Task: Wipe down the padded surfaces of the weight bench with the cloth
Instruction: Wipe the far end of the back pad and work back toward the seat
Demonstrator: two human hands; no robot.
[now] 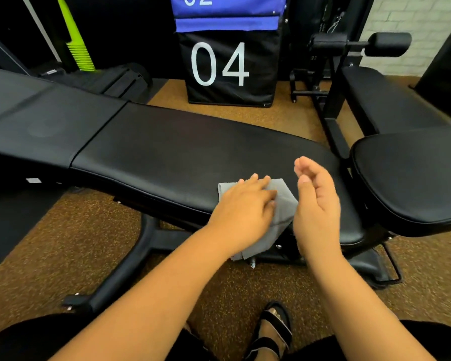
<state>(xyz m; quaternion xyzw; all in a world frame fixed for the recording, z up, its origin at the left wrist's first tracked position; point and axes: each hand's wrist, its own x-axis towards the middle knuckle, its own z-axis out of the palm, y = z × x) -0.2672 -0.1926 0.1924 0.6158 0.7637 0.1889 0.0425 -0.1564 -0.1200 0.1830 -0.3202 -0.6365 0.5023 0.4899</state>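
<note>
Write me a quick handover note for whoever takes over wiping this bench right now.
Left hand: flat on the grey cloth, pressing it onto the long back pad near its front edge; part of the cloth hangs over the edge.
Right hand: open, empty, hovering beside the cloth.
Done: cannot tell how much is wiped; no streaks show.
Left: rest of the back pad, the seat pad on the right, and the pad section on the far left.

The long pad (182, 155) is left bare leftward of the cloth (281, 204); rightward travel is blocked by the raised seat pad (414, 175) (just beside); the far edge is bordered by open floor (284, 118).
</note>
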